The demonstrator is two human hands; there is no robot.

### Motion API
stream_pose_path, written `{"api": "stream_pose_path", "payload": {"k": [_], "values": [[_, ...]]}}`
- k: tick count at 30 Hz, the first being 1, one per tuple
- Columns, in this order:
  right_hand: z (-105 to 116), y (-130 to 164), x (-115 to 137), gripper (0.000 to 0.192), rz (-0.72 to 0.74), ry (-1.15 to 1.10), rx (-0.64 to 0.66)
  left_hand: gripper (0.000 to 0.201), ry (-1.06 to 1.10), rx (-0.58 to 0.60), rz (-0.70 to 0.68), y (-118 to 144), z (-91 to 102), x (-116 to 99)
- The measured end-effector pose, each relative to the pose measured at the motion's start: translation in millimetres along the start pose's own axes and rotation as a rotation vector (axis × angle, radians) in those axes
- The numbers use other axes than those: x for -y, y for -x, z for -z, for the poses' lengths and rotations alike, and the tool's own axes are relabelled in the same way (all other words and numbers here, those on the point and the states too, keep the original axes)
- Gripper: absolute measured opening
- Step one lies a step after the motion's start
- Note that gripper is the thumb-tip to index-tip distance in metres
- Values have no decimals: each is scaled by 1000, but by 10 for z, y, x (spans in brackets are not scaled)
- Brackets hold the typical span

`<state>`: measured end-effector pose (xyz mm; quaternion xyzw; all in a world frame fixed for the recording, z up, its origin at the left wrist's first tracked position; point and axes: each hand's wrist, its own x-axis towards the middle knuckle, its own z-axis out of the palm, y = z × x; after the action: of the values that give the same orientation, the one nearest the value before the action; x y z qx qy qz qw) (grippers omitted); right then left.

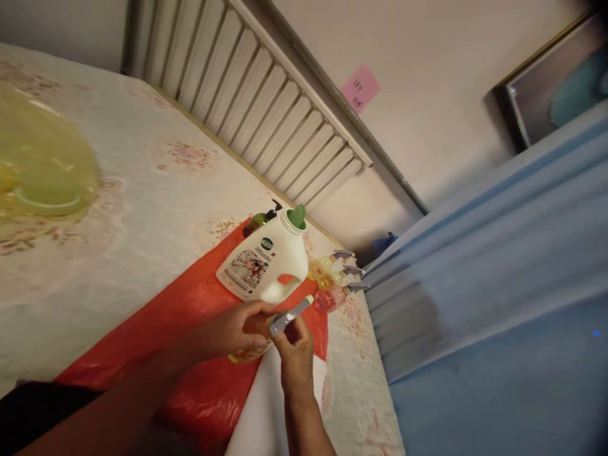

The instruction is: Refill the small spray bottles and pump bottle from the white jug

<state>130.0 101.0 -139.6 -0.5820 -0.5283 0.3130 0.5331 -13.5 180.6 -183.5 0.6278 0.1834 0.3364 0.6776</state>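
Note:
Low in the view, both my hands work on one small spray bottle (pixel 246 356) with a yellowish body and a grey spray head. My left hand (pixel 237 330) is closed around the bottle near its neck. The fingers of my right hand (pixel 297 358) grip the grey head, whose pale nozzle points up and right. Just beyond stands a large white jug (pixel 256 263) with a picture label, a hollow handle and a green piece in its uncapped mouth. Part of the spray bottle is hidden behind my hands.
Right of the jug are a pink spray bottle (pixel 329 299) and yellow ones (pixel 325 269). A dark pump bottle (pixel 258 220) stands behind it. Red plastic sheeting (pixel 180 316) covers part of the floral tablecloth (pixel 156 209). Also present: yellow bowl (pixel 71 152), radiator (pixel 256 95), blue curtain (pixel 498 266).

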Motion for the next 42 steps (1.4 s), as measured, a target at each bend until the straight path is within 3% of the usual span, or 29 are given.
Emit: {"api": "stream_pose_path", "payload": {"k": [5, 7, 11, 13, 16, 23, 27, 31, 38, 42], "values": [[-191, 2, -102, 17, 0, 102, -301, 39, 48, 24, -28, -56, -41, 51], [-205, 4, -60, 17, 12, 87, -283, 42, 43, 25, -38, -69, -57, 52], [-94, 22, 132, 24, 124, 37, -49, 52, 5, 55, -37, -55, -62, 57], [-33, 29, 193, 20, 162, 27, -6, 53, -45, 49, -35, -36, -56, 59], [-24, 25, 178, 15, 163, 4, -66, 52, -166, -11, -64, -6, -42, 47], [-263, 21, 58, 17, 37, 35, -363, 55, -435, -119, -4, 62, -22, -41], [-242, 38, -26, 19, 61, 48, -348, 57, -518, -140, 36, 78, -80, -119], [85, 126, -326, 45, 108, 357, -298, 60, -605, -188, 61, 52, -145, -167], [1064, 426, -903, 31, 197, 627, -247, 57, -688, -174, 110, 52, -226, -315], [1276, 535, -1110, 23, 275, 759, -211, 59, -802, -229, 107, 79, -293, -374]]}}
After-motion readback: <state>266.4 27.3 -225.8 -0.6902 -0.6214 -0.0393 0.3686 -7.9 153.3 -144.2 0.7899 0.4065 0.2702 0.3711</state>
